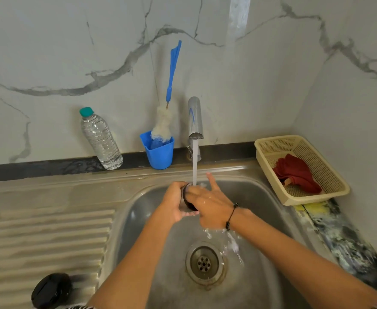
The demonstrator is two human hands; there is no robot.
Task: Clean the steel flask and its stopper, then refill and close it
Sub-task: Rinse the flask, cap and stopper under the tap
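Far down-left of the tap, the black stopper lies on the ribbed drainboard, close to its near edge. It looks unwashed, so move it inward when you reach for it.

Left of the tap, against the wall, stand 1 water bottle and, nearer the tap, a blue cup holding the bottle brush. The brush handle leans toward the tap, so lift it straight up to avoid knocking the spout.

Just below the tap, your left hand has its fingers clamped round the steel flask, which lies sideways with its dark mouth in the stream. Most of the body is hidden. Tilt the mouth up a little so water fills it rather than running off.

The tap is running.

Your right hand is at the flask's mouth, directly under the tap. 1 finger sticks out straight and the rest are out of sight against the rim, so I cannot tell whether they pinch it. Rub all round the rim, then use the brush inside.

The sink below the tap gives open room. Right of the tap, a basket with a red cloth sits on the desk touching the sink's edge, so keep your right elbow in.
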